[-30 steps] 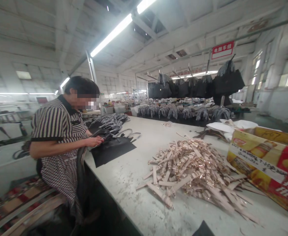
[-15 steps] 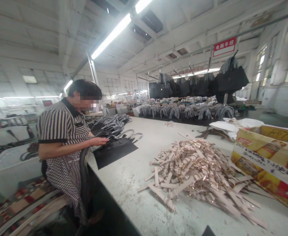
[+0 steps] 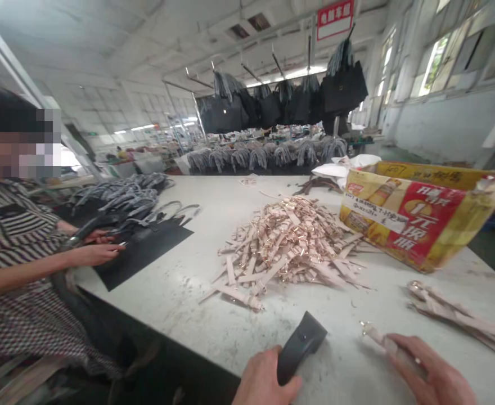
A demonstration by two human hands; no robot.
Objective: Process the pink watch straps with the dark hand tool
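At the bottom centre, my left hand (image 3: 266, 378) grips a dark curved strap-like piece (image 3: 304, 337) with a small stud near its end. To its right, my right hand (image 3: 428, 368) is closed on a pale strap (image 3: 376, 336) with a gold metal fitting at its tip. The two held pieces are apart, over the near part of the white table (image 3: 197, 332). Beyond them lies a large heap of pale straps with gold fittings (image 3: 289, 242). A smaller bundle of pale straps (image 3: 458, 315) rests right of my right hand.
A printed cardboard box (image 3: 424, 225) stands at the right behind the heap. At the left, a person in a striped top (image 3: 15, 225) handles a black bag piece (image 3: 150, 247). Black bags (image 3: 344, 87) hang on a rack behind the table.
The view has swung right and down. Both my hands and the strap bundle are now visible, and more of the box shows. Only a dark tip showed at the bottom edge before.
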